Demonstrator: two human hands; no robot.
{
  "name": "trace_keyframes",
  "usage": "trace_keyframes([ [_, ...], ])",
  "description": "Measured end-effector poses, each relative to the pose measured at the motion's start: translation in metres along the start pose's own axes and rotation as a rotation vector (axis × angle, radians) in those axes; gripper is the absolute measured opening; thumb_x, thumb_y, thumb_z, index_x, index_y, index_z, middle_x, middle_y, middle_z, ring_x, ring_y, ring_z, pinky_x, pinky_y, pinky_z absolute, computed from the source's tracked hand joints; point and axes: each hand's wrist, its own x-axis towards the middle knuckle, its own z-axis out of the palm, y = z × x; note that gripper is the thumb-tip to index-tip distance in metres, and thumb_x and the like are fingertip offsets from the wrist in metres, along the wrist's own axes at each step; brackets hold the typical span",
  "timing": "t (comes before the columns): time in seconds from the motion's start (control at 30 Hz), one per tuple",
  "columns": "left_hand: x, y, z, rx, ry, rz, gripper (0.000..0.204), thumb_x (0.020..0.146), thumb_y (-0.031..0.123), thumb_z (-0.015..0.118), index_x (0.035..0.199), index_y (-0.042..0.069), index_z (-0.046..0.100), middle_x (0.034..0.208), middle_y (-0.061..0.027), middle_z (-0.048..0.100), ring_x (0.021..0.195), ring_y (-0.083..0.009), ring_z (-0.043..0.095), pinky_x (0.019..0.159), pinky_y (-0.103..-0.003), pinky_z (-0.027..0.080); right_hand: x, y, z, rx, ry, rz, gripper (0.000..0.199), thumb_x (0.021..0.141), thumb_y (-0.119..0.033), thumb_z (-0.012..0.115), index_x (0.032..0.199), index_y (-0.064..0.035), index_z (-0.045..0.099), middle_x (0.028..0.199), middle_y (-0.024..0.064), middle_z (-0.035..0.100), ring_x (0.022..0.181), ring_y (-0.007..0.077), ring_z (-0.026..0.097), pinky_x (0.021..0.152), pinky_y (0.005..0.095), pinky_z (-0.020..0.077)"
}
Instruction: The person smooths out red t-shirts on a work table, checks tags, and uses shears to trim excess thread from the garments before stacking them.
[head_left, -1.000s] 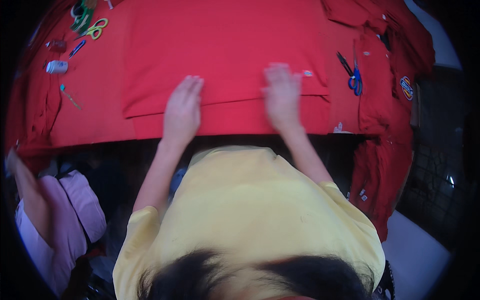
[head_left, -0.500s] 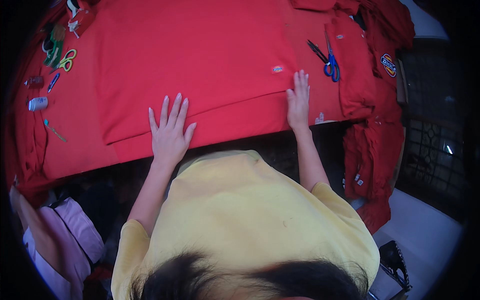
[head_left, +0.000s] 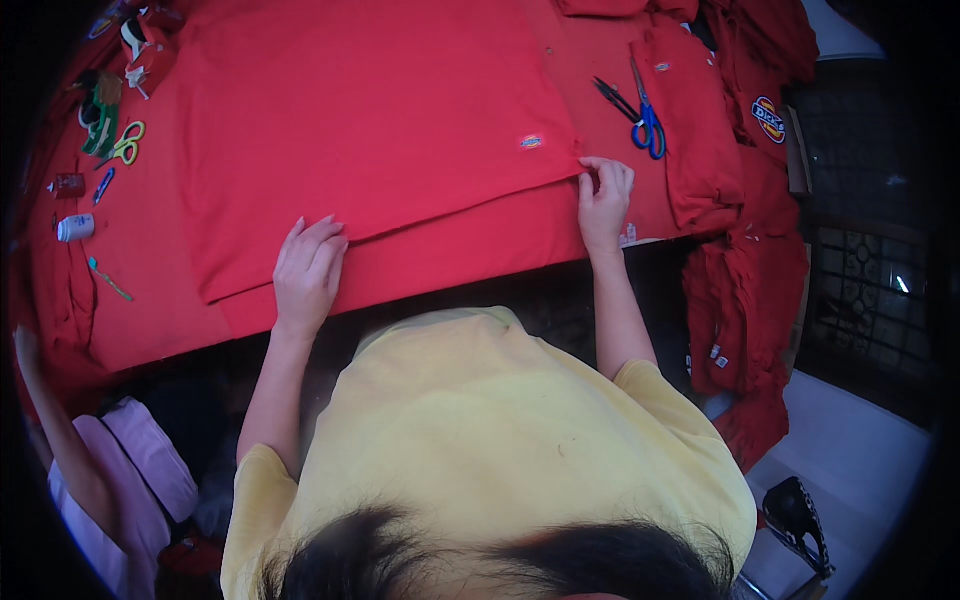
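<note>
A red garment (head_left: 380, 120) lies flat on the red-covered table, with a small woven label (head_left: 530, 143) near its lower right corner. My right hand (head_left: 606, 205) pinches that corner between thumb and fingertips. Farther left along the same bottom edge, my left hand (head_left: 308, 275) has its fingers bent together over the hem, the thumb hidden. Between the two hands the hem stands slightly off the surface, with a dark gap showing beneath it.
Blue-handled scissors (head_left: 648, 130) and black snips (head_left: 615, 98) lie right of the garment, beside folded red garments (head_left: 690, 150). Yellow scissors (head_left: 128, 143), a tape dispenser (head_left: 150, 58) and a thread spool (head_left: 75, 228) sit at left. Another person's arm (head_left: 65, 430) shows at lower left.
Both hands lay flat with fingers stretched out; now their fingers are bent onto the bottom edge. My left hand has shifted left and slightly nearer. The garment's hem has lifted slightly.
</note>
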Motion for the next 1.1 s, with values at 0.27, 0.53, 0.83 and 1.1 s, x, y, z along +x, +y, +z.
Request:
trace_keyframes([
  [0.27, -0.013, -0.004, -0.002, 0.095, -0.064, -0.035, 0.012, 0.081, 0.006, 0.063, 0.092, 0.004, 0.06, 0.107, -0.0098, 0.061, 0.11, -0.0279, 0.056, 0.1, -0.046, 0.041, -0.012, 0.004, -0.005, 0.073, -0.009, -0.084, 0.028, 0.077, 0.004, 0.055, 0.099, -0.0086, 0.065, 0.101, 0.0089, 0.06, 0.1, 0.0284, 0.051, 0.089, 0.0386, 0.0382],
  [0.53, 0.008, 0.053, 0.021, -0.011, -0.354, 0.057, 0.06, 0.082, 0.026, 0.063, 0.135, 0.004, 0.044, 0.142, -0.0121, 0.04, 0.134, -0.0308, 0.033, 0.111, -0.049, 0.022, -0.002, -0.016, 0.005, -0.217, -0.158, -0.108, 0.039, 0.077, 0.001, 0.055, 0.112, -0.0134, 0.065, 0.118, 0.0068, 0.053, 0.105, 0.0274, 0.048, 0.088, 0.0422, 0.036],
  [0.83, 0.001, 0.066, 0.032, 0.0, -0.375, 0.087, 0.064, 0.083, 0.037, 0.062, 0.136, 0.009, 0.043, 0.146, -0.0098, 0.035, 0.136, -0.0272, 0.03, 0.112, -0.05, 0.019, -0.001, -0.04, 0.013, 0.055, -0.171, -0.15, 0.046, 0.09, -0.012, 0.05, 0.134, -0.0005, 0.043, 0.139, 0.0188, 0.039, 0.129, 0.0361, 0.035, 0.11, 0.0461, 0.0243],
  [1.1, -0.033, 0.034, 0.007, -0.199, -0.195, 0.065, 0.039, 0.077, 0.013, 0.067, 0.115, 0.008, 0.06, 0.123, -0.0088, 0.055, 0.117, -0.0274, 0.049, 0.099, -0.045, 0.036, -0.006, -0.076, 0.026, -0.091, -0.281, -0.177, 0.049, 0.091, -0.008, 0.042, 0.139, 0.0006, 0.035, 0.147, 0.0191, 0.03, 0.139, 0.0331, 0.023, 0.113, 0.0518, 0.0101],
])
